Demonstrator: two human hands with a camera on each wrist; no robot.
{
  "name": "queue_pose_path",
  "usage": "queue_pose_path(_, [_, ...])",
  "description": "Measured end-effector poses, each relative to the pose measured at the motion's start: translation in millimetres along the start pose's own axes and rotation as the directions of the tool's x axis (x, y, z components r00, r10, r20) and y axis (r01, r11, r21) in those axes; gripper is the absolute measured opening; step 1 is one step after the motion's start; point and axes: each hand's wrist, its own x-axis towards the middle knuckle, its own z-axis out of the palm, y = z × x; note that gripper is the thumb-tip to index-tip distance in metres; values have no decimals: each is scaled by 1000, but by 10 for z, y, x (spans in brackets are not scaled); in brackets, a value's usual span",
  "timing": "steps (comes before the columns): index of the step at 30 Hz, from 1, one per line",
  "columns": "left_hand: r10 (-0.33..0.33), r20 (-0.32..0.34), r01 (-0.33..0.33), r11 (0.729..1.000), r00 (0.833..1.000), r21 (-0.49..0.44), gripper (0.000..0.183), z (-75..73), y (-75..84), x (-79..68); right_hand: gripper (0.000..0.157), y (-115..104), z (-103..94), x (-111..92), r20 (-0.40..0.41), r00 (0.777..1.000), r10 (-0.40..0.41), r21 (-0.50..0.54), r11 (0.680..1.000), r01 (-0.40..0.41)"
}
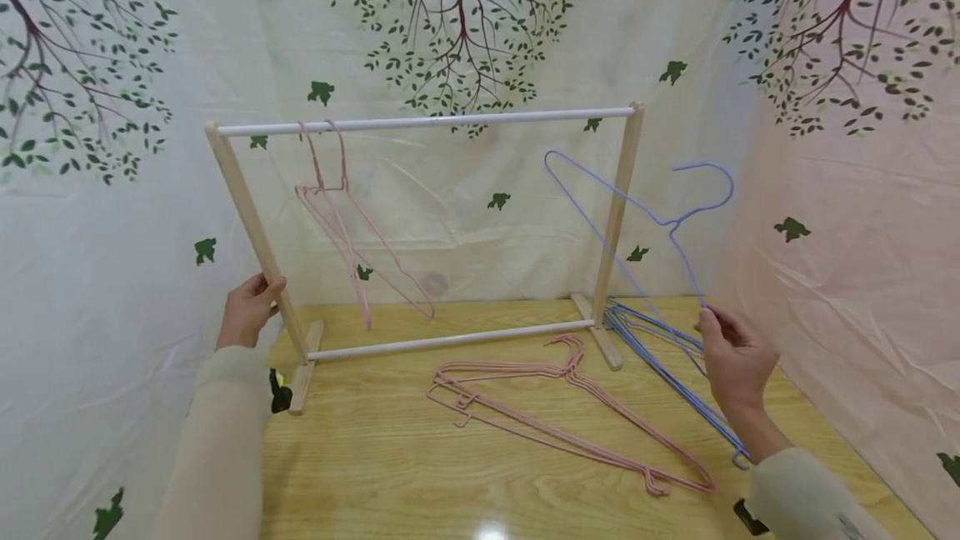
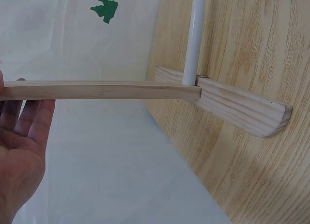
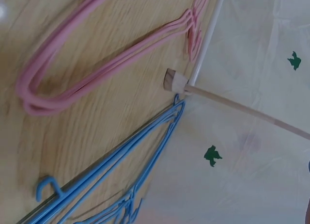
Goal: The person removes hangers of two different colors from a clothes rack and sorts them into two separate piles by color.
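With fingers and thumb round it, my left hand [image 1: 247, 313] grips the left wooden post [image 1: 251, 215] of a small clothes rack. The left wrist view has this hand [image 2: 24, 156] at its left edge. My right hand [image 1: 738, 361] pinches one end of a blue wire hanger [image 1: 670, 223], raised near the right post [image 1: 619, 207] with its hook up and to the right. Two pink hangers hang from the white top bar [image 1: 480, 119], towards its left end. Most of my right hand is out of the right wrist view.
A stack of pink hangers [image 1: 573, 371] lies on the wooden table [image 1: 360, 457] before the rack. To its right, below my right hand, lie several blue hangers [image 3: 111, 158]. A printed cloth [image 1: 480, 248] stands behind the rack. A small black object [image 1: 280, 392] is near the left foot.
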Motion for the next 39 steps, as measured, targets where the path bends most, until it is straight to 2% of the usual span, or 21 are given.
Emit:
queue_pose_path(9, [-1,9,1,1000,1000,-5,59,1,7,-14,16,-2,-286,15,-83,996,-17,42,999,21])
queue_pose_path(13, [-1,11,1,1000,1000,-3,59,3,2,-8,13,-67,-386,41,-139,990,-3,152,988,24])
queue_pose_path(16, [-3,9,3,1000,1000,-3,58,2,3,-9,10,-103,-454,67,-192,981,10,264,964,42])
queue_pose_path(20, [-17,4,17,1000,1000,-7,59,-3,5,-3,9,-28,-570,108,-231,973,32,313,949,43])
queue_pose_path(23, [-18,8,18,1000,1000,-6,60,-6,7,2,12,64,-660,123,-223,974,25,188,982,18])
queue_pose_path(26, [-10,14,10,1000,1000,-5,60,-4,20,-7,15,145,-722,115,-211,976,50,42,998,-42])
queue_pose_path(28, [-5,21,5,1000,1000,-6,60,-2,20,-5,17,201,-754,95,-191,979,65,-46,996,-75])
queue_pose_path(30, [0,22,0,1000,1000,-2,59,0,15,3,17,266,-778,74,-172,980,96,-85,990,-112])
queue_pose_path(35, [3,23,-3,1000,1000,-4,60,-12,-7,39,18,431,-828,7,-84,992,90,-223,969,-106])
queue_pose_path(39, [0,25,0,1000,1000,-11,60,-6,-5,29,17,504,-861,-33,-39,994,101,-282,953,-108])
